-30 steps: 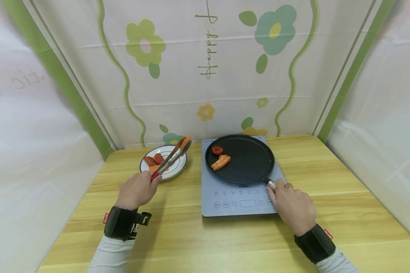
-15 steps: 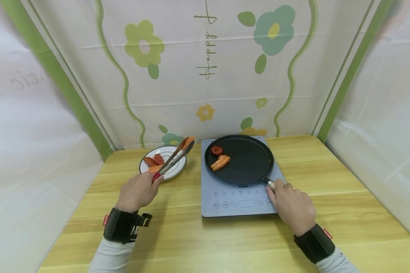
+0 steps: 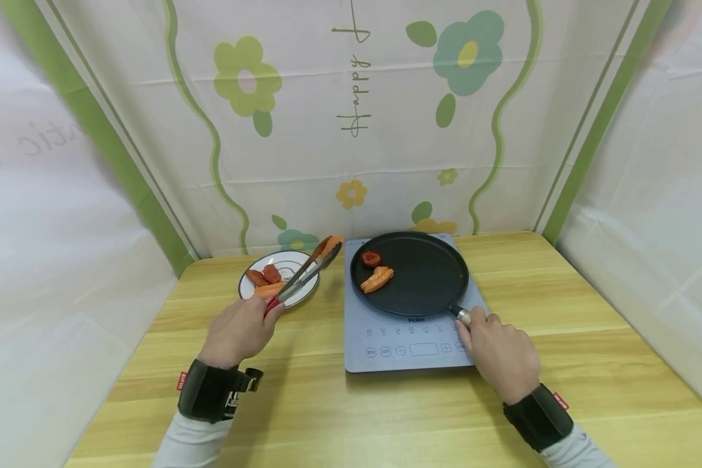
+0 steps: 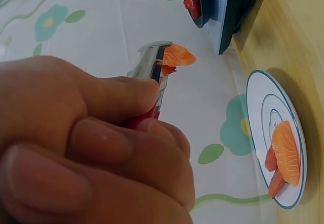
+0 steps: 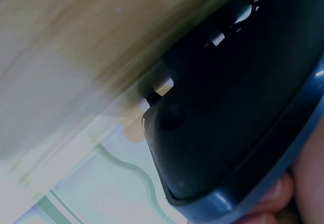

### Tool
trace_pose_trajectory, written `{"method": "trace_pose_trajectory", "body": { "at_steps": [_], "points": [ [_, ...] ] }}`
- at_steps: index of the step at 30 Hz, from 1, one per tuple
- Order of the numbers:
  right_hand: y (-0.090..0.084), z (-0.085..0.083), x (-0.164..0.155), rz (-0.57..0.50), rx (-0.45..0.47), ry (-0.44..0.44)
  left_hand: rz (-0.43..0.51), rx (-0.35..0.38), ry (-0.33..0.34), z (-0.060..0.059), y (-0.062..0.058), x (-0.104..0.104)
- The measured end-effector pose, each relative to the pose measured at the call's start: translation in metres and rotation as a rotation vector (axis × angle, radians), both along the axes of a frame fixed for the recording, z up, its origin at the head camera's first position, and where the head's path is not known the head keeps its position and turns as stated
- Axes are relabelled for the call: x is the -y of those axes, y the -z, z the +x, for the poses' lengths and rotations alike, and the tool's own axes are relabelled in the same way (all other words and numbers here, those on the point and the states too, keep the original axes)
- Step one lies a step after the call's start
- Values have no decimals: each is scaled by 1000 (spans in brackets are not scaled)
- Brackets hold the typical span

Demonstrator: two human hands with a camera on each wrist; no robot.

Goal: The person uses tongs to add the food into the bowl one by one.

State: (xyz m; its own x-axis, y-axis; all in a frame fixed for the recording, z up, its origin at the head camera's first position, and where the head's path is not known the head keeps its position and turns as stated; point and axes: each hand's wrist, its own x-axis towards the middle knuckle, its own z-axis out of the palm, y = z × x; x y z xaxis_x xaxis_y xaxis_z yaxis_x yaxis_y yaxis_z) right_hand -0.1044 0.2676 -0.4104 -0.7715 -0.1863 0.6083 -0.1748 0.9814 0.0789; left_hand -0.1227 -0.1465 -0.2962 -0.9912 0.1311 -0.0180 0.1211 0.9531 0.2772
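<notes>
Two hands: we see a person's left hand [image 3: 241, 331] and right hand [image 3: 503, 354] over a wooden counter [image 3: 304, 403], both wrists strapped in black bands [image 3: 207, 390].
Left-hand grip: clamped around the red handles [image 3: 273, 304] of metal tongs [image 3: 305, 278].
Tongs: slanting up to our right, a single orange slice [image 3: 330, 245] between their tips.
Orange slice: held aloft between the plate [image 4: 263, 102] and the black pan [image 3: 427, 273], touching neither; from the left wrist we make out its pale stripes.
Plate: white with dark rings, on the counter's left side, bearing one striped orange slab [image 4: 286, 153] and two reddish pieces [image 4: 276, 183].
Right-hand grip: wrapped around the pan's handle [image 3: 463, 316].
Pan: flat on a pale blue-grey cooktop [image 3: 386, 338], a round red piece [image 3: 371, 259] and a glossy orange piece [image 3: 377, 279] close together near its left edge.
Cooktop: lettered "Haier", control symbols along the near side, to the right of the plate and apart from it.
Right wrist view: mostly a dark shape we cannot identify, fingertips [image 5: 271, 196] at its lower edge.
Backdrop [image 3: 304, 130]: white cloth printed with flowers and "Happy".
</notes>
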Motion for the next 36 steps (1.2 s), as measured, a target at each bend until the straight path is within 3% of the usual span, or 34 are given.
{"method": "trace_pose_trajectory", "body": {
  "at_steps": [28, 36],
  "points": [
    [3, -2, -1, 5, -2, 4, 5, -5, 79, 7, -5, -20],
    [3, -2, -2, 15, -39, -13, 14, -13, 93, 10, -7, -27]
  ]
}}
